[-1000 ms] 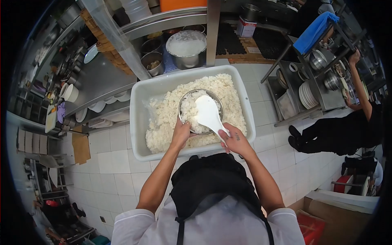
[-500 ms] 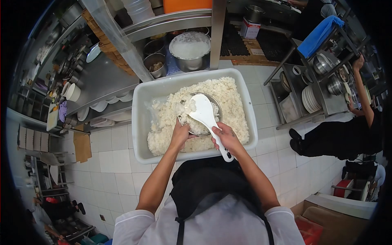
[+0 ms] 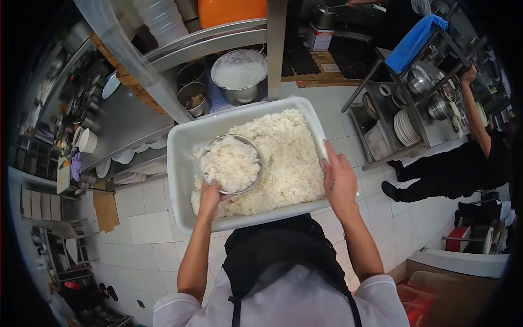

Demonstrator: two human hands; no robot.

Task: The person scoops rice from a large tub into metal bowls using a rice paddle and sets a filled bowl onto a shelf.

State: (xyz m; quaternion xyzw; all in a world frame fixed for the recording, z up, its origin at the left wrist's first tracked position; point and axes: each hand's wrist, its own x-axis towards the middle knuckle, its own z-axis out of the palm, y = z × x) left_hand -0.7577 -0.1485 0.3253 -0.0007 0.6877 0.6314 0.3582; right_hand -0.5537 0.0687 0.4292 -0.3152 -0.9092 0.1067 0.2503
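A large pale tub (image 3: 177,180) holds a wide layer of white rice (image 3: 291,158). Over its left part is a round metal bowl (image 3: 258,173) heaped with rice, and my left hand (image 3: 210,199) grips the bowl's near side. My right hand (image 3: 341,182) is at the tub's right rim, its fingers pointing away from me. A small white end of the paddle (image 3: 358,194) shows beside this hand; the rest of the paddle is mostly hidden.
Behind the tub stand a metal pot (image 3: 239,73) of white contents and a smaller pot (image 3: 193,100). A steel counter (image 3: 117,122) is at left. Right, a rack holds stacked plates (image 3: 406,128) and metal bowls; a person in black (image 3: 452,171) stands beside it.
The bowl and my left hand have moved left, and the paddle has left the bowl. My right hand has moved right to the tub's rim. The bowl's rice is now uncovered.
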